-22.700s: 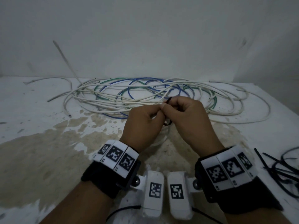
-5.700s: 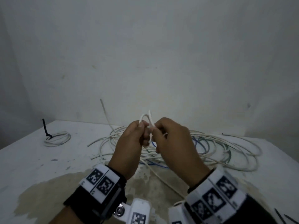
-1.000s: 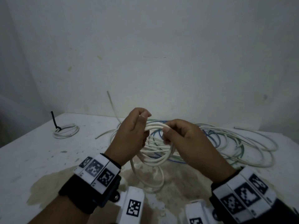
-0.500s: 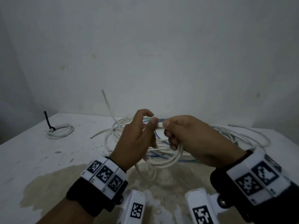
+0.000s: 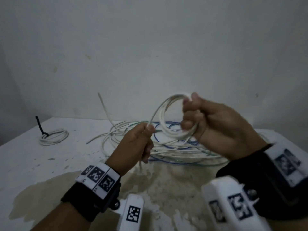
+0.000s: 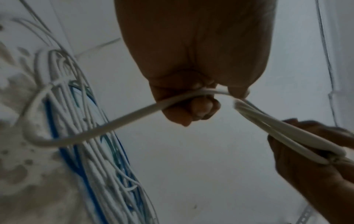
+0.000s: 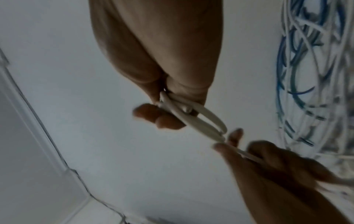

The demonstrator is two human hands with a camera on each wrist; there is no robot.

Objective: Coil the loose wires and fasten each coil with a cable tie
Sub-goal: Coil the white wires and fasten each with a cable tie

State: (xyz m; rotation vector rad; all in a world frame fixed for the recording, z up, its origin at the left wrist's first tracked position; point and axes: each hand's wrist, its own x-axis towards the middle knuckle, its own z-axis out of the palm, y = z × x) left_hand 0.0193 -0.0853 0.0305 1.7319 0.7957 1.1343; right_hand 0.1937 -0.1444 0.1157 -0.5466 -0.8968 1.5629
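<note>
Coil [image 5: 168, 117] of white wire, several loops, held upright.

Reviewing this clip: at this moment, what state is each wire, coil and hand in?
White coil: partly wound, held in the air, untied.
Right hand: grips the white coil.
Left hand: pinches the wire feeding the coil.
Tied coil: on the table, fastened with a black cable tie.
Wire pile: loose, tangled.

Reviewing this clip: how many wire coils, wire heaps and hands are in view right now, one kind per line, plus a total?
Tied coils on the table: 1
Coils being wound in the hands: 1
Heaps of loose wire: 1
Hands: 2, left hand, right hand
Total: 5
</note>
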